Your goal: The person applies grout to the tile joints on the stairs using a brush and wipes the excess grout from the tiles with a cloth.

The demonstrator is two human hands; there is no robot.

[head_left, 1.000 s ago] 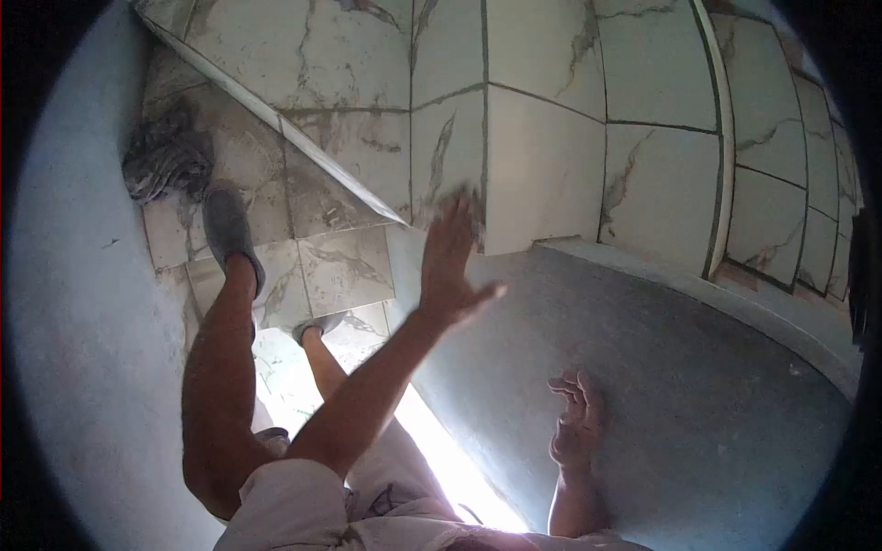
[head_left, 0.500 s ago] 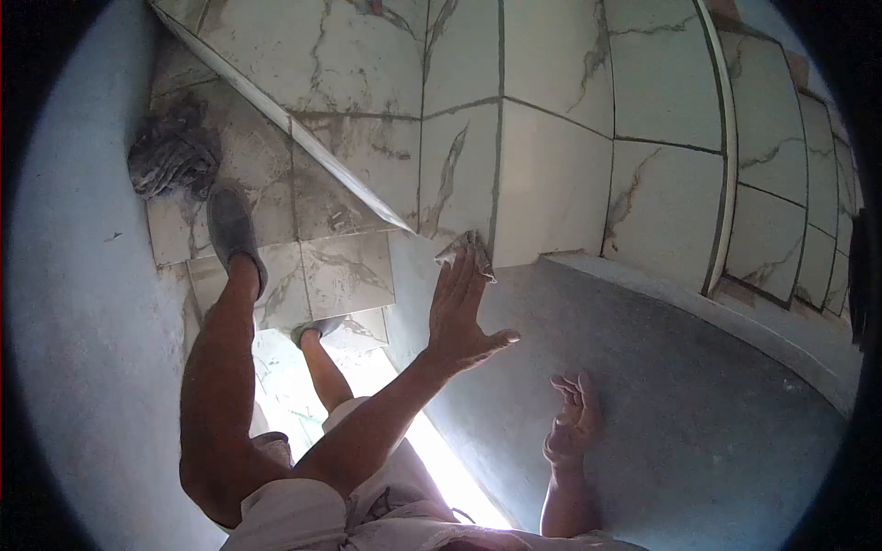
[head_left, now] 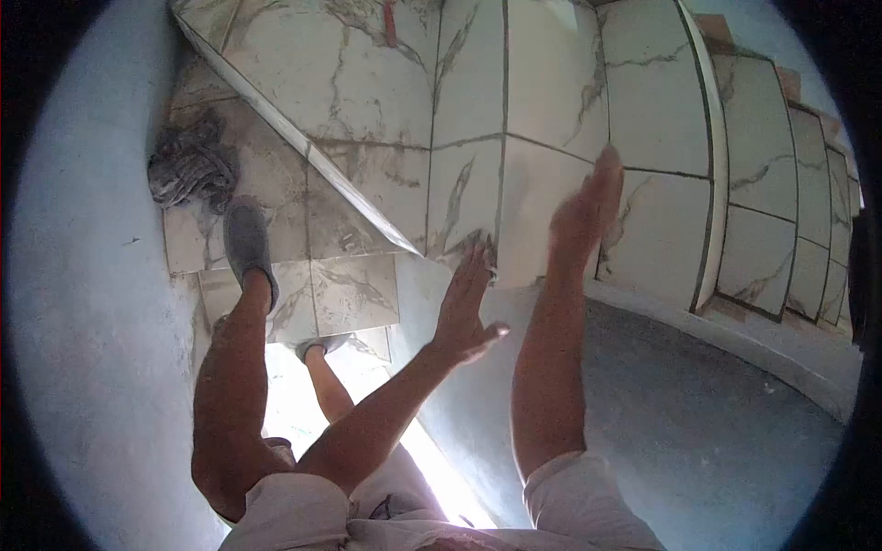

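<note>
My left hand (head_left: 464, 308) reaches forward with its fingers stretched out and laid together, pressing a small greyish cloth (head_left: 482, 241) against the foot of a marbled white tile (head_left: 464, 188). Most of the cloth is hidden under the fingertips, and my thumb sticks out to the right. Further right, my right hand (head_left: 586, 204) is raised over the tiled steps, slightly blurred, its fingers extended and nothing seen in them. Dark joints run between the tiles around both hands.
A grey crumpled rag (head_left: 191, 165) lies on the dusty tiled landing (head_left: 266, 138), beside my shod foot (head_left: 246, 241). A white edge strip (head_left: 285, 130) crosses the tiles diagonally. More tiled steps (head_left: 758, 174) rise at right. Bluish plaster walls (head_left: 83, 275) flank the stairs. Bright light comes from below.
My right hand has swung up from low beside the wall to over the tiles. My left hand stays at the same spot with the cloth. The view has shifted slightly.
</note>
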